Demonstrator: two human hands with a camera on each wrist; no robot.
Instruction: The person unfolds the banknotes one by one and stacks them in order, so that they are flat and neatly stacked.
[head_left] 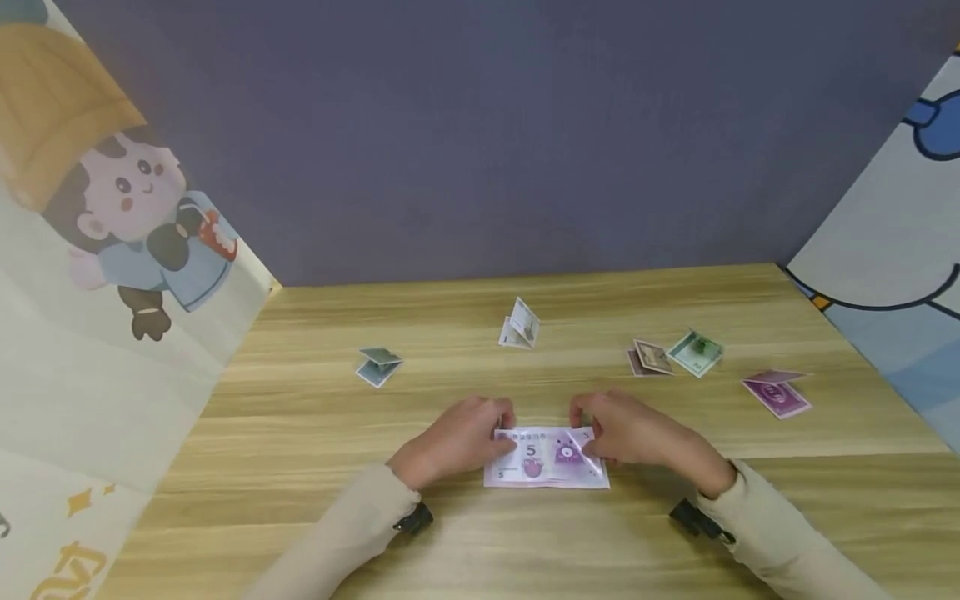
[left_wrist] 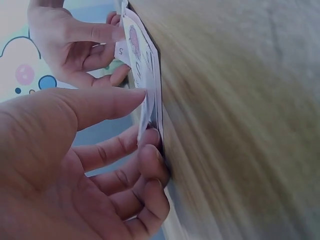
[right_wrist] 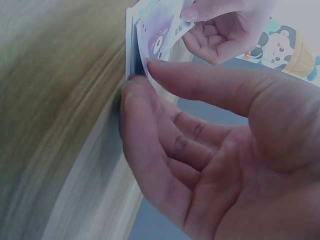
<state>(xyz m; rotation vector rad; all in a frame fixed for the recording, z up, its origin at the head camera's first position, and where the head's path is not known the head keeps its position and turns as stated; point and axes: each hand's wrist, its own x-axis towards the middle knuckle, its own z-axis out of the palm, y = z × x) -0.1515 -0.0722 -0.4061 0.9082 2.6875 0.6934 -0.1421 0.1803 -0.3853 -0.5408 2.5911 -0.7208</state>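
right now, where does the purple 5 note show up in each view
Head: the purple 5 note is below centre, slightly right.
Left wrist: the note is in the upper half, left of centre.
Right wrist: the note is at the top, near the middle.
Shared landmark: the tabletop, around the note, right of it, left of it respectively.

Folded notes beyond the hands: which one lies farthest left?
The grey-green note, by itself; the white note, brown note, bright green note and purple note all lie farther right.
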